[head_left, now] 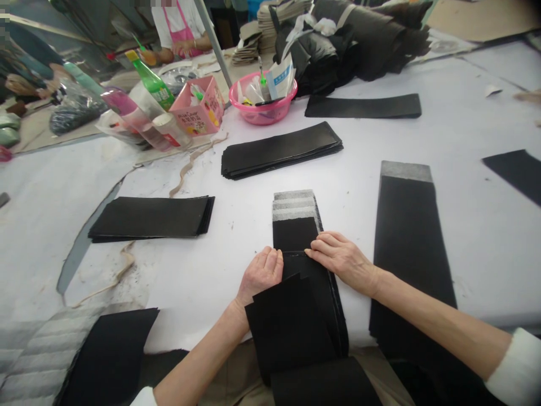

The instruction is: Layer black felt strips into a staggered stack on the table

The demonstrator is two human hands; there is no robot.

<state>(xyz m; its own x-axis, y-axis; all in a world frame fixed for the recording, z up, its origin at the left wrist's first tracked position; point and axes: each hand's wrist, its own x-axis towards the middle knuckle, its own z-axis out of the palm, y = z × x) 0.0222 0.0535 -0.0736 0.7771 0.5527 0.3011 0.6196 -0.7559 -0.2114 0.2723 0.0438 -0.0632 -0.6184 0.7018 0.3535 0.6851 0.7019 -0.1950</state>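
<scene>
In front of me lies a stack of long black strips [295, 232], their far ends stepped into pale grey bands. Across the stack runs the folded edge of a black leather-like strip [310, 276]. My left hand [262, 273] pinches the left end of this fold, its fingers curled closed. At the right end of the fold, my right hand [340, 256] closes thumb and fingertips on the edge. Loose black flaps [287, 321] hang toward my lap, partly covering my left wrist.
Black stacks lie at left [152, 217], at centre [281, 151] and at the back [363, 106]. A long black strip pile [408, 237] is at right. Beyond stand a pink basin [264, 113], a pink box [198, 110] and bottles. A co-worker in a pink apron [176, 22] is across the table.
</scene>
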